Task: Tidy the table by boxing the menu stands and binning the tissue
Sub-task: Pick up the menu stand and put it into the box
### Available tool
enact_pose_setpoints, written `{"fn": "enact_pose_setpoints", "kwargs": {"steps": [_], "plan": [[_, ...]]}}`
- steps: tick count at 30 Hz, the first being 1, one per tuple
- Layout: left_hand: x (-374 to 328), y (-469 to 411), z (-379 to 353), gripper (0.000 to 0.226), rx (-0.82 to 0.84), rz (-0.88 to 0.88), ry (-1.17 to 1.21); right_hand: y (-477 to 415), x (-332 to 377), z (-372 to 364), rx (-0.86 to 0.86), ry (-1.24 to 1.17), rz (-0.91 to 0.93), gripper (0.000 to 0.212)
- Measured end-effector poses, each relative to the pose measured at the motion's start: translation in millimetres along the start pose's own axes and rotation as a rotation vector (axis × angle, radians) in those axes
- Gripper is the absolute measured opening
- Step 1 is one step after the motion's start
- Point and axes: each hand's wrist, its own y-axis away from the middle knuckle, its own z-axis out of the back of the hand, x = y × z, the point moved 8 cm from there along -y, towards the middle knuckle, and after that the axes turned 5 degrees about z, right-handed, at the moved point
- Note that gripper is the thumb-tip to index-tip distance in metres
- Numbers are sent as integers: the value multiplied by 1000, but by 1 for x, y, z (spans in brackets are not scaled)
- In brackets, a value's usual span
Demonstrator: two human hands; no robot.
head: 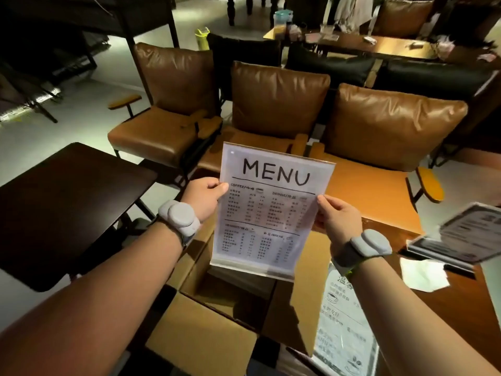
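Observation:
A clear acrylic menu stand (268, 210) with a white sheet headed MENU is held upright in mid-air. My left hand (204, 198) grips its left edge and my right hand (339, 215) grips its right edge. Its base hangs just above an open cardboard box (206, 335) with its flaps spread. A second menu stand (344, 321) lies flat on the table at the lower right, partly under my right forearm. A third menu stand (461, 234) leans at the right edge. A white tissue (423, 274) lies on the brown table (461, 308) beside it.
Three brown leather armchairs (271, 104) stand in a row behind the box. A dark square side table (62, 207) is at the left. Further back a long table (379, 46) carries cups and small items, and a green bin (202, 39) stands on the floor.

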Motion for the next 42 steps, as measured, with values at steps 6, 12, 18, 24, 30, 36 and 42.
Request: {"fn": "enact_pose_setpoints", "kwargs": {"steps": [6, 12, 18, 24, 30, 36, 42], "plan": [[24, -18, 23, 28, -7, 16, 6, 0, -12, -33, -27, 66, -12, 24], [39, -33, 21, 25, 40, 17, 11, 0, -25, -41, -60, 59, -45, 23], [51, -47, 0, 23, 109, 20, 5, -1, -43, -34, -76, 60, -102, 14], [74, -59, -18, 26, 166, 63, -50, 2, -73, -34, -65, 100, -199, 15], [114, -63, -38, 26, 214, 154, -115, 5, -119, -42, -73, 104, -316, 19], [145, -66, -54, 38, 213, 200, -252, 7, -165, -40, -131, 111, -427, 24], [158, -72, -66, 43, 188, 213, -356, 0, -194, -37, -121, 238, -460, 29]]}}
